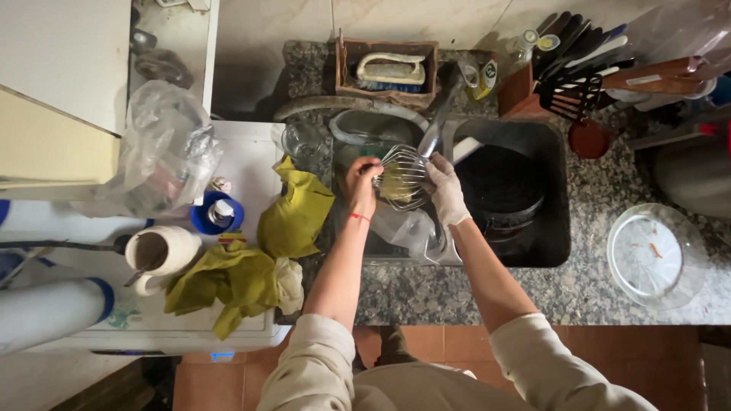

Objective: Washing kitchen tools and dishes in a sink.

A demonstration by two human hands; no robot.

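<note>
Over the left basin of a dark sink, my right hand, in a white glove, grips a metal balloon whisk near where the wires meet the handle. My bare left hand, with a red band at the wrist, presses a yellowish sponge against the whisk's wires. The whisk's handle points up and away toward the tap. A clear plastic bag lies in the basin below the hands.
Yellow-green cloths lie left of the sink on a white appliance, beside a white jug and a crumpled clear bag. A glass lid rests on the granite counter at right. Knives and a spatula stand behind; a brush box too.
</note>
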